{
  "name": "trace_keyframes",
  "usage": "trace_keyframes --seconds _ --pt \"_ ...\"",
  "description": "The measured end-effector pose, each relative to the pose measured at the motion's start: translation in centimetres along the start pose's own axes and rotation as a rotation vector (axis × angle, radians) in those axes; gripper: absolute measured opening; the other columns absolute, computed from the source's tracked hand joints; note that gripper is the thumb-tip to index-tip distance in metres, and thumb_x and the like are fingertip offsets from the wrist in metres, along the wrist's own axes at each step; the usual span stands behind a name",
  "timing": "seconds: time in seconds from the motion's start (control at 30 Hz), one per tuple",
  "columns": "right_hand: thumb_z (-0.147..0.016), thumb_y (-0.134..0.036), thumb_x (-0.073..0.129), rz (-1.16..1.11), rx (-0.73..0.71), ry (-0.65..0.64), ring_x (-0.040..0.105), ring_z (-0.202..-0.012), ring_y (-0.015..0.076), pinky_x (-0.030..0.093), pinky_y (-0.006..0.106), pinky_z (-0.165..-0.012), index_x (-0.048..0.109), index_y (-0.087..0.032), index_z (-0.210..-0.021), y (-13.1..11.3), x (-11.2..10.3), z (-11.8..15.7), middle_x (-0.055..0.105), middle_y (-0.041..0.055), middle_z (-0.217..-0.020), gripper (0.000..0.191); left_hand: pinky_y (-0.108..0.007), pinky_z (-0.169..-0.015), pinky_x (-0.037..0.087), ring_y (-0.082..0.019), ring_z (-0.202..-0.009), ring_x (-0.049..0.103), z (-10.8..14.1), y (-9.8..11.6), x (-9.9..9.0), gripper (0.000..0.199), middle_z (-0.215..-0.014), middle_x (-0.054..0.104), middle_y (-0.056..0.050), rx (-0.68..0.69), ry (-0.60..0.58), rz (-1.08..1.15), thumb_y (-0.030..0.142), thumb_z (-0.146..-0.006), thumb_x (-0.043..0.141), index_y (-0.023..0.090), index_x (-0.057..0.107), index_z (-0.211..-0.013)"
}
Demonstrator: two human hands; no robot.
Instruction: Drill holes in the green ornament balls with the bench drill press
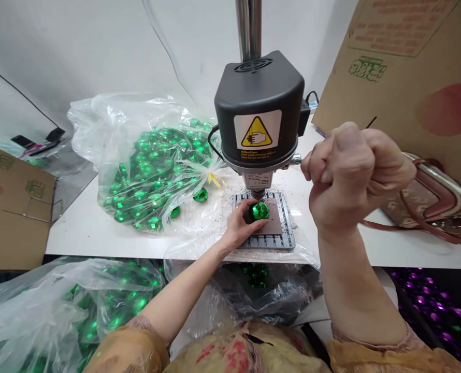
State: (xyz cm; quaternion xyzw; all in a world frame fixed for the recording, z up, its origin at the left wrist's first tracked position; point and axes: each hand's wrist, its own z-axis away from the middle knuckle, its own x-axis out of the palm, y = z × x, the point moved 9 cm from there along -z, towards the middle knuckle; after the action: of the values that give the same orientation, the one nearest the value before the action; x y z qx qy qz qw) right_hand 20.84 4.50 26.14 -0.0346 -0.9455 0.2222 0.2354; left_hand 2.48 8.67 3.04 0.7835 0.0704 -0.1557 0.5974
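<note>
A black drill press (257,109) with a yellow warning label stands over a slotted metal base (287,241). My left hand (241,224) holds a shiny green ball (260,211) between thumb and fingers, on a brown pad (276,220) under the drill head. At the right of the machine, my right hand (353,173) is raised in a fist near the machine's side lever (296,159); what lies inside its fingers is hidden.
A clear bag (153,176) of green balls lies left of the machine, with a loose green ball (200,195) beside it. Cardboard boxes stand at both sides. A brown handbag (428,197) sits at right. Purple balls (428,300) lie below the table edge.
</note>
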Motion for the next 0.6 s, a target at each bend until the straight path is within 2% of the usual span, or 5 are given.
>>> trace_keyframes --seconds 0.17,0.33,0.6 --pt "-0.087 -0.027 0.058 0.050 -0.024 -0.004 0.027 -0.042 0.0050 0.021 0.029 -0.044 0.019 -0.018 -0.055 -0.3 -0.3 0.7 0.023 -0.0053 -0.045 0.052 -0.046 -0.106 0.046 -0.028 -0.120 0.060 0.1 -0.2 0.1 0.054 -0.125 0.065 -0.010 -0.006 0.001 0.018 0.041 -0.073 0.083 0.022 0.061 -0.119" --pt "-0.089 -0.032 0.054 0.179 -0.056 -0.021 0.025 -0.043 0.0052 0.025 0.029 -0.044 0.019 -0.019 -0.058 -0.3 -1.0 1.7 0.023 -0.0046 -0.049 0.048 -0.045 -0.106 0.046 -0.029 -0.120 0.060 0.1 0.0 0.2 0.054 -0.125 0.065 -0.010 -0.009 -0.012 0.030 0.042 -0.074 0.083 0.022 0.060 -0.119" --pt "-0.086 -0.022 0.054 0.073 -0.168 -0.033 0.018 -0.043 0.0048 0.021 0.028 -0.041 0.017 -0.018 -0.059 -0.1 -1.7 2.7 0.020 -0.0054 -0.049 0.047 -0.044 -0.104 0.046 -0.028 -0.117 0.060 0.2 0.0 0.3 0.053 -0.123 0.065 -0.009 -0.001 -0.016 0.013 0.043 -0.076 0.081 0.022 0.058 -0.119"
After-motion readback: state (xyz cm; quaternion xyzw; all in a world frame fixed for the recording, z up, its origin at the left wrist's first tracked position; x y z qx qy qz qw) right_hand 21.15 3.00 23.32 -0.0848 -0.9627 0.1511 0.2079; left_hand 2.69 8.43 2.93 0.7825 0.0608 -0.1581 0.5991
